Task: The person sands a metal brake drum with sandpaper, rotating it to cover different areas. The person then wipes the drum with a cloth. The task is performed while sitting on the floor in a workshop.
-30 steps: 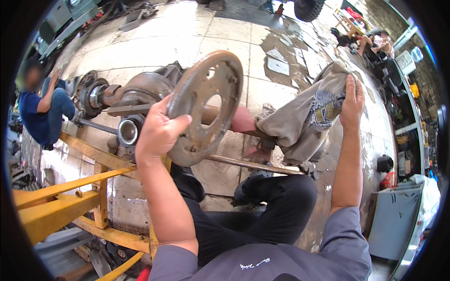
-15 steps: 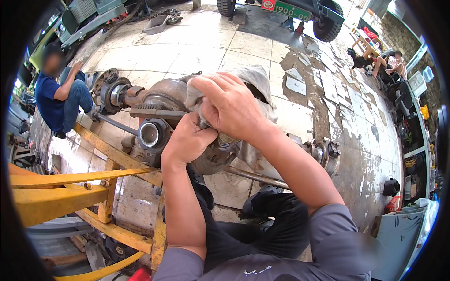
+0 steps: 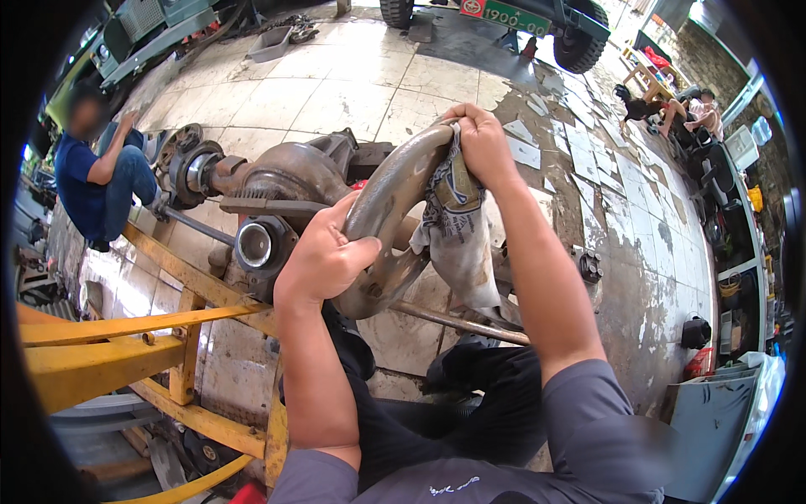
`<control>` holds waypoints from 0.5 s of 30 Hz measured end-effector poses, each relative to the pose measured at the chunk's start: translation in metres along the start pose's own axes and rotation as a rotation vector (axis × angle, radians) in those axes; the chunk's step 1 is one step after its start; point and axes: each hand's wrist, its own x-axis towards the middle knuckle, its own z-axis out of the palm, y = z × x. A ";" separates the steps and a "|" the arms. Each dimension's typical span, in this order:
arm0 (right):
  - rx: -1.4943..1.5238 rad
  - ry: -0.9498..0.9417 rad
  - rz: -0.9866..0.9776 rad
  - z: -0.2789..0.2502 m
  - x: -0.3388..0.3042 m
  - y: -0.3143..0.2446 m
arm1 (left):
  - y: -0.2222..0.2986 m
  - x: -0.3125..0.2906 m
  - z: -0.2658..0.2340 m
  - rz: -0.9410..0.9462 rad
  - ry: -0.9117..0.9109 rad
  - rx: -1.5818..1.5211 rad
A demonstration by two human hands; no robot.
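Observation:
A thick, curved grey-brown metal part (image 3: pixel 395 181) arches up between my hands, its surface worn and shiny. My left hand (image 3: pixel 323 256) is closed on its left side, thumb laid over the edge. At its upper end, my right hand (image 3: pixel 487 147) grips a grey-white printed cloth (image 3: pixel 462 244), which hangs down along the part's right side. Whether those fingers also hold the metal is hidden. Just behind and to the left lies a rusty axle housing (image 3: pixel 290 172) with a round hub (image 3: pixel 260 244). How the curved part's lower end meets the metal below cannot be seen.
A yellow metal frame (image 3: pixel 109 361) stands at my left. Beyond it a person in blue (image 3: pixel 96 172) crouches by a wheel hub (image 3: pixel 197 164). A rod (image 3: pixel 462 323) crosses before my knees. Broken tiles (image 3: pixel 588 160) cover the floor at right; a grey cabinet (image 3: pixel 709 428) stands nearer.
My hands have moved apart from the bunched cloth. The left now grips the curved metal, which has come into view; the right has moved up and right, with the cloth hanging loose.

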 end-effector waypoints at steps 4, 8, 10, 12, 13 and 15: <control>-0.101 0.125 0.033 0.011 -0.004 0.036 | -0.003 0.002 -0.005 0.048 0.028 -0.056; -0.324 0.035 0.157 -0.002 -0.018 0.079 | 0.004 0.000 -0.004 0.059 0.048 -0.058; -0.198 0.055 0.199 -0.017 -0.030 0.086 | 0.004 0.000 0.000 0.065 0.068 -0.084; 0.039 0.052 0.328 -0.028 -0.036 0.084 | 0.002 0.001 -0.004 0.058 0.088 -0.051; 0.252 0.073 0.351 -0.039 -0.034 0.082 | 0.003 0.002 -0.001 0.054 0.082 -0.055; 0.502 0.125 0.304 -0.047 -0.028 0.062 | 0.003 0.002 0.000 0.076 0.106 -0.040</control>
